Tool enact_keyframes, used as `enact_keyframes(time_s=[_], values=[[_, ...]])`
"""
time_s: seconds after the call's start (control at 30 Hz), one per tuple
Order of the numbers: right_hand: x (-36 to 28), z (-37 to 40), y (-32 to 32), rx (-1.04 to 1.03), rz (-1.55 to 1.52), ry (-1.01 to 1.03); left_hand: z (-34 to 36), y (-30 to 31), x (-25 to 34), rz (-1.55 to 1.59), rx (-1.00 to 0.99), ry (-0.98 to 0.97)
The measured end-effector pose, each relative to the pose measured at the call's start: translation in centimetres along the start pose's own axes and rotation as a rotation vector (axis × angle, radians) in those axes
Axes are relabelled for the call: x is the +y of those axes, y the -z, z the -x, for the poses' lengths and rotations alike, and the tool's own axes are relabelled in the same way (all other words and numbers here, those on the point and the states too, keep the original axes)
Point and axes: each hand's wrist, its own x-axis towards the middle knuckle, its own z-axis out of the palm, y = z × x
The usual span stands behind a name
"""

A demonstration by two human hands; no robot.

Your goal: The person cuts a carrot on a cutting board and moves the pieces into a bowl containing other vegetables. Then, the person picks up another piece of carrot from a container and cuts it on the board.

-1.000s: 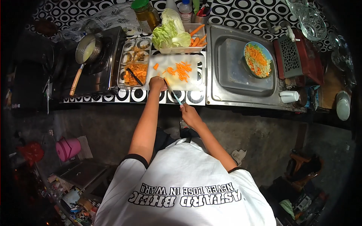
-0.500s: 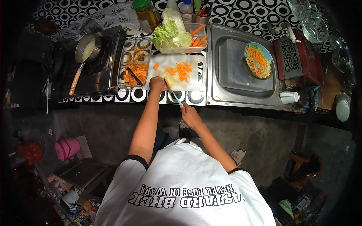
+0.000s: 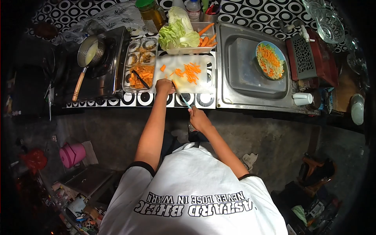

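My right hand (image 3: 200, 120) grips the handle of a knife (image 3: 183, 97), its blade slanting up and left toward my left hand. At the lower left of the white cutting board (image 3: 205, 84), my left hand (image 3: 164, 86) has its fingers pressed together at the blade tip. Those fingers hold a carrot piece (image 3: 174, 83), mostly hidden by hand and blade. Cut carrot sticks (image 3: 192, 72) lie in a loose pile on the board, and a short carrot chunk (image 3: 163, 68) lies further left.
Left of the board, a clear divided tray (image 3: 127, 78) holds carrot peelings and a black-handled peeler (image 3: 140, 79). Behind is a container (image 3: 184, 50) of lettuce, cabbage and carrots. A pan (image 3: 88, 55) sits on the stove; a plate of shredded vegetables (image 3: 270, 60) rests over the sink (image 3: 223, 94).
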Motion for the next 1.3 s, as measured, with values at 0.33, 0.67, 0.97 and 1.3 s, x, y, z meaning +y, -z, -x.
enact_keyframes(time_s=[0.33, 0.67, 0.97, 1.3], values=[[0.8, -0.9, 0.2, -0.036, -0.035, 0.001, 1.0, 0.1, 0.6, -0.075, 0.015, -0.019], [0.6, -1.8, -0.3, -0.062, -0.068, -0.03, 0.2, -0.1, 0.0, -0.04, 0.028, -0.033], [1.0, -3.0, -1.0, -0.071, -0.043, -0.042, 0.6, -0.2, 0.5, -0.052, 0.027, -0.044], [1.2, -1.7, -1.4, 0.042, 0.025, 0.003, -0.2, -0.2, -0.1, -0.035, 0.004, -0.038]])
